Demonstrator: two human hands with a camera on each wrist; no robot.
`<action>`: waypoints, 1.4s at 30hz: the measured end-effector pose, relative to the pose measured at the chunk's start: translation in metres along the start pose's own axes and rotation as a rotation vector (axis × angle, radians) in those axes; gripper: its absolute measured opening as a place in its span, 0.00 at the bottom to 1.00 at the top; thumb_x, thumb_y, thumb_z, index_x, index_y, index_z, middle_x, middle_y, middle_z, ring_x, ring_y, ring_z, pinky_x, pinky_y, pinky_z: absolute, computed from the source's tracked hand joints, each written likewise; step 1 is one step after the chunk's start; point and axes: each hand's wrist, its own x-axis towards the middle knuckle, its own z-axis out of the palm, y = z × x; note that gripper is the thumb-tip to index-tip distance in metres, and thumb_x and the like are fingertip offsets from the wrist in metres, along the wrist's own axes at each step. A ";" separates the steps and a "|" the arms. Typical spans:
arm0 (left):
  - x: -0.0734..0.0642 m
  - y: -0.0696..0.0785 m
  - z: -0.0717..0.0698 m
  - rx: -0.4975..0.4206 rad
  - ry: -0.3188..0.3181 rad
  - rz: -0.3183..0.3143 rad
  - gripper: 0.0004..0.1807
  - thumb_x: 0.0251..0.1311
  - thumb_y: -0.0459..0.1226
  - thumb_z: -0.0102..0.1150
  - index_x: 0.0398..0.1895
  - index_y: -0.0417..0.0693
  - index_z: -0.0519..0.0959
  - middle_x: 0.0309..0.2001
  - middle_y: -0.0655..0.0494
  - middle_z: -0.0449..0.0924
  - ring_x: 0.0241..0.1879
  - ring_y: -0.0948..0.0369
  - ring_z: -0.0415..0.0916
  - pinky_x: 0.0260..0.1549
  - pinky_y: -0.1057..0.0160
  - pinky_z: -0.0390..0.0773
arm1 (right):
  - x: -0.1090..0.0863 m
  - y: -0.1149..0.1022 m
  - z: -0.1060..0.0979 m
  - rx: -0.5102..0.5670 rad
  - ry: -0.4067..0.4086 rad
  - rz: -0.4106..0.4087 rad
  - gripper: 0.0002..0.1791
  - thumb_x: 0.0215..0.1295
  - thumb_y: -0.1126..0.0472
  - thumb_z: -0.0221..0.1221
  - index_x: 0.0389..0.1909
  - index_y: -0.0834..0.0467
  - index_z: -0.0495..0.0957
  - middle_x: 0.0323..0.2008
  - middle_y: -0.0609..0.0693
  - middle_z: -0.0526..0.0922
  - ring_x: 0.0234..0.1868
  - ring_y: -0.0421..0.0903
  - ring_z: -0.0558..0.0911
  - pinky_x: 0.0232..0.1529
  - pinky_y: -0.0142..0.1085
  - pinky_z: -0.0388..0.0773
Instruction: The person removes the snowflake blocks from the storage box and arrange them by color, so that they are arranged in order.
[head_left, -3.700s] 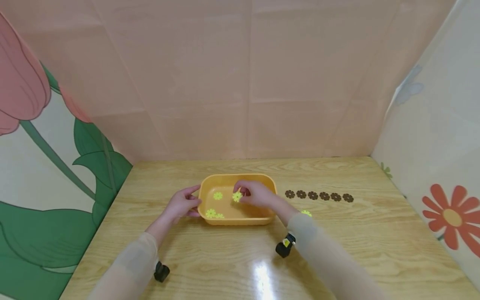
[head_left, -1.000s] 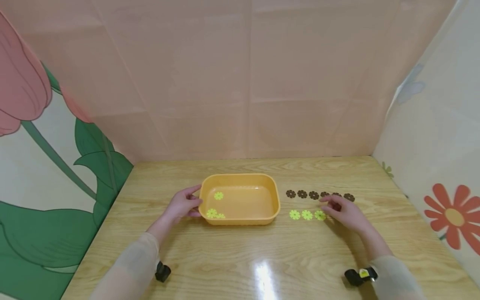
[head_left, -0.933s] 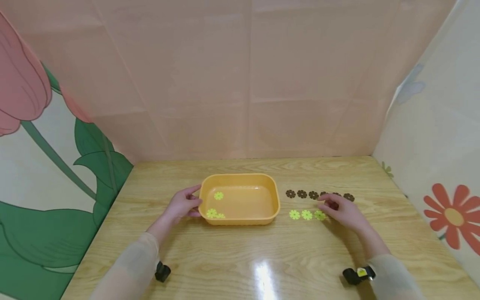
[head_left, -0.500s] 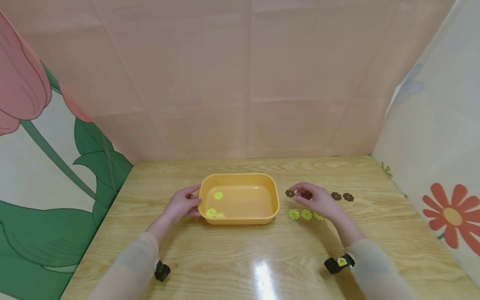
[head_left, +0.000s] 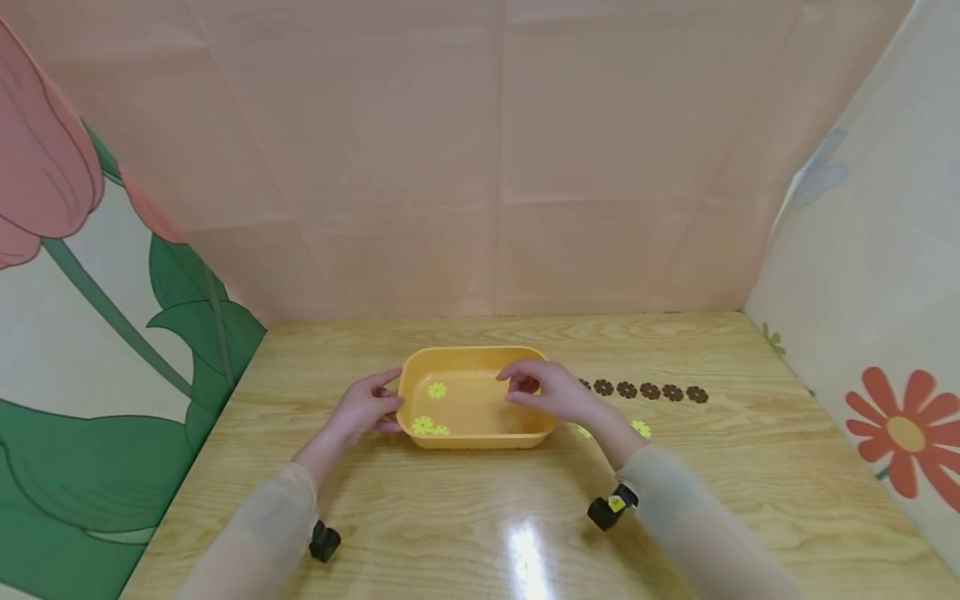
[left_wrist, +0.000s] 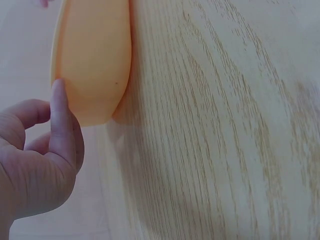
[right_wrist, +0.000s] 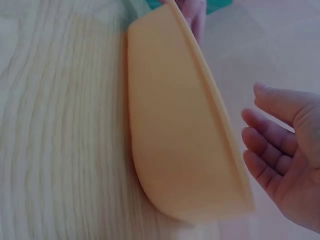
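An orange-yellow plastic tray [head_left: 480, 442] stands on the table with three yellow-green flower-shaped pieces [head_left: 437, 390] in its left part. My left hand [head_left: 363, 408] holds the tray's left end; in the left wrist view one fingertip rests at the rim. My right hand [head_left: 547, 390] hovers over the tray's right side, fingers loosely bent, with nothing between them in the right wrist view. Right of the tray lies a row of brown flower-shaped pieces [head_left: 650, 391]. Nearer to me, a yellow-green flower piece [head_left: 640, 429] shows beside my right forearm, which partly hides that row.
The wood-grain table [head_left: 420, 517] reaches back to a pink cloth backdrop [head_left: 480, 167]. Printed flower sheets stand at both sides, with a red flower [head_left: 903, 433] on the right one. A black wrist camera [head_left: 613, 507] juts from my right wrist, close over the table.
My right hand earlier pinched a yellow-green flower piece in the tray, then was at the third such piece on the table. It has since moved left, back over the tray. My left hand stays put.
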 end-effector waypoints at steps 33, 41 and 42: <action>0.000 -0.001 -0.001 -0.019 -0.022 0.011 0.34 0.65 0.24 0.57 0.74 0.42 0.63 0.39 0.45 0.73 0.29 0.55 0.79 0.30 0.56 0.89 | 0.077 -0.011 0.087 -0.183 -0.354 -0.164 0.22 0.59 0.69 0.67 0.56 0.55 0.81 0.51 0.48 0.82 0.53 0.45 0.77 0.63 0.36 0.72; -0.001 -0.001 -0.001 -0.037 -0.033 0.030 0.33 0.65 0.23 0.56 0.74 0.39 0.62 0.37 0.46 0.72 0.29 0.56 0.78 0.28 0.58 0.89 | 0.083 -0.005 0.093 -0.297 -0.360 -0.209 0.19 0.58 0.66 0.68 0.50 0.50 0.86 0.46 0.47 0.79 0.50 0.44 0.73 0.58 0.35 0.71; -0.001 -0.001 -0.001 -0.036 -0.033 0.030 0.33 0.65 0.24 0.56 0.74 0.40 0.62 0.37 0.46 0.72 0.29 0.56 0.78 0.28 0.58 0.89 | 0.083 -0.004 0.093 -0.312 -0.353 -0.207 0.17 0.59 0.66 0.67 0.49 0.49 0.86 0.44 0.47 0.78 0.48 0.44 0.72 0.55 0.34 0.71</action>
